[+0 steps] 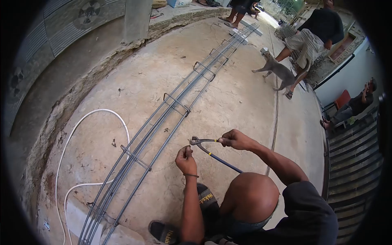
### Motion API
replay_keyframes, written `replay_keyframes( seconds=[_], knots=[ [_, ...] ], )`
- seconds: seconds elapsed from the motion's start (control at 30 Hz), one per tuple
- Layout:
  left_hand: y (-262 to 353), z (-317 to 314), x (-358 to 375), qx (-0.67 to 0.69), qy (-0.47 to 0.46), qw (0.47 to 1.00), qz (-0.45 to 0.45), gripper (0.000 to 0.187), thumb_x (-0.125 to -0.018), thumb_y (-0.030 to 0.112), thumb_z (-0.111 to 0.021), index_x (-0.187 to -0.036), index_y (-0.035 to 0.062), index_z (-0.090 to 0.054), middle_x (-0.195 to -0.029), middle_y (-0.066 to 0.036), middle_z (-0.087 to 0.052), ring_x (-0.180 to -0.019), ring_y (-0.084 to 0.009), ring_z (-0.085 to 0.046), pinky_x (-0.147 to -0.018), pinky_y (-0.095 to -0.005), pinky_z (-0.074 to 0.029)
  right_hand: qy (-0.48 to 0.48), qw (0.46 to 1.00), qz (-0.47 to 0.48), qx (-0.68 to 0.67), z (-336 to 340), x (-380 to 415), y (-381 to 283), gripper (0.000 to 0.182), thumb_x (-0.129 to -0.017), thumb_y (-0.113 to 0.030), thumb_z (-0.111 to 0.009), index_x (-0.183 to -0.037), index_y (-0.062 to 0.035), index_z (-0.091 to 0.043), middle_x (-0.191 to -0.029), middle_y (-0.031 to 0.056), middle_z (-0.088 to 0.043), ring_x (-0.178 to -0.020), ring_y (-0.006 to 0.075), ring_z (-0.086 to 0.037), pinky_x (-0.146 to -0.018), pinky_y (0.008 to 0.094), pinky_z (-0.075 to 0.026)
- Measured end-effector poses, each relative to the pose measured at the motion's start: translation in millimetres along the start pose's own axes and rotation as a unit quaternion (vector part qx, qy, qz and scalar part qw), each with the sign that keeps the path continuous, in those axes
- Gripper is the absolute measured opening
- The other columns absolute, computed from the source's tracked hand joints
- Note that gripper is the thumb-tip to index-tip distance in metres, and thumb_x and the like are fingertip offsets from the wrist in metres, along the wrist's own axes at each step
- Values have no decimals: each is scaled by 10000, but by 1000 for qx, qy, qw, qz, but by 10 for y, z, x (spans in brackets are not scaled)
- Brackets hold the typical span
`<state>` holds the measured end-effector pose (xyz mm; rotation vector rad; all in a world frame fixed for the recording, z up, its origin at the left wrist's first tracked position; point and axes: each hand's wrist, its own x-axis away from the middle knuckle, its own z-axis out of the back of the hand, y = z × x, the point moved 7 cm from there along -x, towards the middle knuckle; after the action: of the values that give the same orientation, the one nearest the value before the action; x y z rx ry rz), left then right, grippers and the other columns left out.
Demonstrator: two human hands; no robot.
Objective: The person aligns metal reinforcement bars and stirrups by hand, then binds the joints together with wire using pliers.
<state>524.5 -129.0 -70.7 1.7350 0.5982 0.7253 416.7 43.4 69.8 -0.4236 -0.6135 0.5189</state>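
My right hand (234, 140) is closed around one handle of a pair of pincers (197, 141). The tool's other handle, dark blue with a yellow band, swings down toward my knee, so the handles are spread apart. Just left of the jaws, my left hand (186, 161) pinches thumb and fingers together at something too small to make out. A long steel rebar cage (166, 115) with square stirrups runs diagonally across the concrete floor, left of both hands. Neither hand touches it.
A white hose (77, 127) loops on the floor left of the cage and passes beneath it. A grey cat (281, 72) stands at right near a person in a dark shirt (324, 24). Another person (359, 102) sits far right, by a slatted metal gate (353, 159).
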Motion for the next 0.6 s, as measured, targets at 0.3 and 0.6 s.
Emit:
replay_keyframes(
  seconds=[0.3, 0.6],
  knots=[
    [688, -116, 69, 261, -39, 956, 124, 244, -972, 133, -577, -1173, -4, -600, -901, -59, -618, -733, -99, -560, -631, -270, -485, 151, 982, 106, -28, -140, -233, 340, 430, -940, -365, -610, -1213, -33, -605, -1080, 176, -645, -993, 273, -621, -860, 413, -484],
    [1075, 75, 8, 214, 28, 975, 55, 323, -955, 142, -605, -1221, -37, -573, -821, -50, -593, -707, -100, -571, -671, -295, -574, -18, 907, 71, -416, -998, -29, -567, 251, -1011, -240, -510, -1100, -45, -639, -766, 9, -572, -736, 103, -516, -676, 279, -442]
  ],
)
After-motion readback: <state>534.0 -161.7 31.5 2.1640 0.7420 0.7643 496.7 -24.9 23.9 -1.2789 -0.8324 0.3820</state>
